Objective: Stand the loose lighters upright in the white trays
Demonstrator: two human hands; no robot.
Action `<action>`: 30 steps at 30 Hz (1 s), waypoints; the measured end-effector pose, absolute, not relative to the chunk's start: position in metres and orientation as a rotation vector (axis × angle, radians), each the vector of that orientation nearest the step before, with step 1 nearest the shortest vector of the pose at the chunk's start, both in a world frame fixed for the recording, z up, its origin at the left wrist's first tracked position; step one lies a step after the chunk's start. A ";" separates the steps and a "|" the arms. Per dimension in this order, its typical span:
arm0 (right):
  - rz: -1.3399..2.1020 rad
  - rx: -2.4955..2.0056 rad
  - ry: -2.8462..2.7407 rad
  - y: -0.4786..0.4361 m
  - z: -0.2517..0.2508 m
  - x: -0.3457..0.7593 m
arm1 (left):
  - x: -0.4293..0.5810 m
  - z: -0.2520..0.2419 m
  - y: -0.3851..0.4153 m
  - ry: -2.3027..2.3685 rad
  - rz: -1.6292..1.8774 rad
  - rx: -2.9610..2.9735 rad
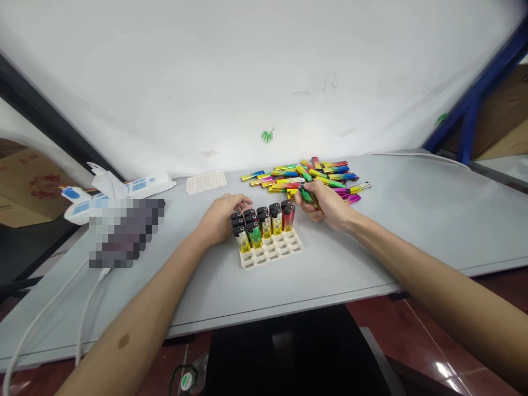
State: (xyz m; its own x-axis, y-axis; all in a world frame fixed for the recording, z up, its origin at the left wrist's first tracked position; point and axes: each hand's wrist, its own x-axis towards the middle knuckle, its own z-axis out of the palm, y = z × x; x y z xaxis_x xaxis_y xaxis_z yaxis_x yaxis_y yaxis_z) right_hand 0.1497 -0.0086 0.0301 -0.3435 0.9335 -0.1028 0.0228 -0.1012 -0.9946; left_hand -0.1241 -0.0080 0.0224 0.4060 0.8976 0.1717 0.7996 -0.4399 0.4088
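Note:
A cream slotted tray (pixel 275 254) sits mid-table with several lighters (pixel 262 223) standing upright in its back rows; the front slots show bare. My left hand (pixel 218 218) rests against the tray's left back corner, fingers curled loosely on the table and holding nothing. My right hand (pixel 325 205) is just right of the tray, fingers closed around a few colourful lighters (pixel 307 196). Behind it lies a loose pile of several shiny multicoloured lighters (pixel 307 175).
A second cream tray (pixel 207 182) lies at the back. White power strips (pixel 136 188) and a blurred dark object (pixel 126 231) are at left, with white cables (pixel 88 308) trailing off the table's front edge. A white wall stands close behind.

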 end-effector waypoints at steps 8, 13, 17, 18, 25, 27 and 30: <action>1.551 -1.122 -1.428 -0.008 0.028 0.150 | -0.121 0.024 -0.008 1.505 0.549 2.399; 1.534 -1.093 -1.406 -0.010 0.031 0.149 | -0.123 0.023 -0.008 1.481 0.550 2.398; 1.456 -1.114 -1.426 -0.008 0.028 0.148 | -0.124 0.022 -0.007 1.488 0.551 2.391; 1.435 -1.115 -1.440 -0.007 0.027 0.148 | -0.124 0.022 -0.007 1.489 0.545 2.393; 1.263 -1.046 -1.620 -0.007 0.029 0.152 | -0.121 0.025 -0.009 1.499 0.530 2.386; 1.187 -1.075 -1.724 -0.010 0.034 0.155 | -0.121 0.025 -0.009 1.496 0.533 2.384; 1.099 -1.132 -1.846 -0.013 0.041 0.162 | -0.123 0.024 -0.008 1.483 0.542 2.398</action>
